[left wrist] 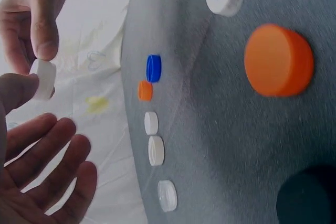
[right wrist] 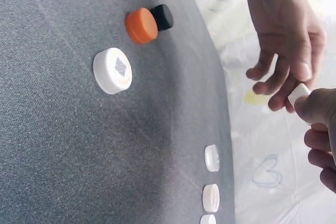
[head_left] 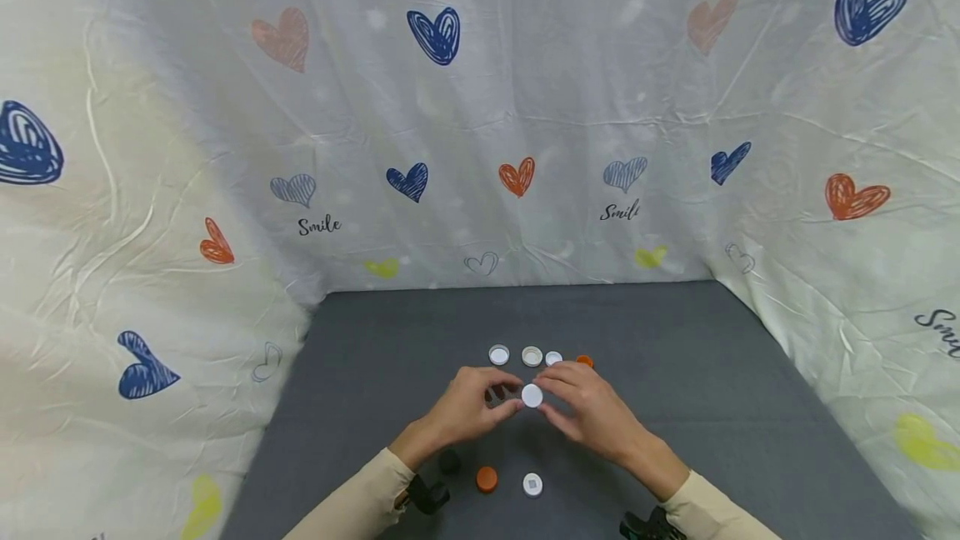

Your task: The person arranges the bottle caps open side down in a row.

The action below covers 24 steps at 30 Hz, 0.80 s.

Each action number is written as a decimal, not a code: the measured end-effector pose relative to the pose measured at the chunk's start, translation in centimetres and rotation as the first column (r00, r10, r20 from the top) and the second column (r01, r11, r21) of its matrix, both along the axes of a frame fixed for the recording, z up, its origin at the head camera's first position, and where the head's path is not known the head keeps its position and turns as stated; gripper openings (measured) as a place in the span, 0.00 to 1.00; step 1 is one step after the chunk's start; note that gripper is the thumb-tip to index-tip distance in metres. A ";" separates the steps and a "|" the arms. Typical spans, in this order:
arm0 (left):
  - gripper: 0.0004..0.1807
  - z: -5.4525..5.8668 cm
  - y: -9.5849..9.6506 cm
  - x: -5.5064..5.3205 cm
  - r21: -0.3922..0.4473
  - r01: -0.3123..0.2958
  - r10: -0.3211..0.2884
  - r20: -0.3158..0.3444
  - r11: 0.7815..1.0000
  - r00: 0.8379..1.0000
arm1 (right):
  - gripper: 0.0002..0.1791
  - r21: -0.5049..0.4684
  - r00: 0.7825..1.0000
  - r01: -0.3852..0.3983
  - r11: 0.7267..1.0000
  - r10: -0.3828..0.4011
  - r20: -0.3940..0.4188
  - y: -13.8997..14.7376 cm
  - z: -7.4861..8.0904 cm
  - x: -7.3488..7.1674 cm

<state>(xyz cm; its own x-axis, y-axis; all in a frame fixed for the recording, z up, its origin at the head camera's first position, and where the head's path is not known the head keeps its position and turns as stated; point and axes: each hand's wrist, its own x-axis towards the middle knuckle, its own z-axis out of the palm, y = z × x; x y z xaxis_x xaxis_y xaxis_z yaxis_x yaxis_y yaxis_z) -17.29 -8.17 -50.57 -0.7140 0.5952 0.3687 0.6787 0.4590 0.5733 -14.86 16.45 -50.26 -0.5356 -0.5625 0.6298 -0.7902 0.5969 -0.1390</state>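
We find the right hand (head_left: pixel 592 408) pinching a white cap (head_left: pixel 532 396) raised above the grey cloth (head_left: pixel 675 365). The left hand (head_left: pixel 467 408) is half open, fingers spread, its thumb at the cap's edge. We note a black cap (head_left: pixel 450 462) and orange cap (head_left: pixel 487 480) nearer the person. Cloth extends widely past both forearms; its far edge meets the curtain (head_left: pixel 480 232).
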 end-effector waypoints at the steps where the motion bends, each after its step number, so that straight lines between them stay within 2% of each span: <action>1: 0.15 0.0 0.0 0.0 -0.009 -0.004 0.004 -0.053 1.000 0.999 | 0.19 -0.004 1.000 0.009 1.000 -0.009 0.007 0.1 0.0 0.0; 3: 0.17 0.0 0.1 0.1 -0.031 -0.015 0.009 -0.165 0.999 0.986 | 0.19 -0.013 1.000 0.022 1.000 -0.021 0.017 0.1 0.0 0.1; 5: 0.17 0.0 0.3 0.1 -0.046 -0.023 0.010 -0.254 0.999 0.967 | 0.19 -0.024 0.999 0.026 0.999 -0.025 0.026 0.1 -0.1 0.2; 9: 0.16 0.0 0.9 0.2 -0.061 -0.023 0.000 -0.353 0.998 0.936 | 0.20 -0.045 0.999 0.035 0.998 -0.034 0.025 0.2 -0.1 0.3; 14: 0.16 -0.1 1.9 0.2 -0.108 -0.038 -0.010 -0.410 0.993 0.912 | 0.19 -0.042 0.997 0.072 0.997 -0.070 0.045 0.9 -0.2 0.7; 18: 0.15 -0.2 2.9 0.3 -0.185 -0.039 -0.048 -0.441 0.982 0.896 | 0.19 -0.033 0.995 0.076 0.997 -0.074 0.070 1.8 -0.4 1.2; 21: 0.15 -0.2 3.8 0.5 -0.254 -0.037 -0.079 -0.431 0.966 0.899 | 0.18 -0.031 0.995 0.069 0.997 -0.067 0.076 2.5 -0.6 1.6; 24: 0.15 -0.3 4.6 0.8 -0.318 -0.029 -0.105 -0.395 0.948 0.913 | 0.17 -0.009 0.993 0.078 0.997 -0.077 0.091 3.2 -1.0 2.2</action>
<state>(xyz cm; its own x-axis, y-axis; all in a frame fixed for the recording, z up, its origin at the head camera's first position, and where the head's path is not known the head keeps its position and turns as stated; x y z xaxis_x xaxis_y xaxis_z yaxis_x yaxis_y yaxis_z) -16.45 -3.58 -50.90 -0.5188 0.7499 0.4104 0.8398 0.5369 0.0805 -12.67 19.68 -51.29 -0.6321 -0.5097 0.5837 -0.7258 0.6533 -0.2155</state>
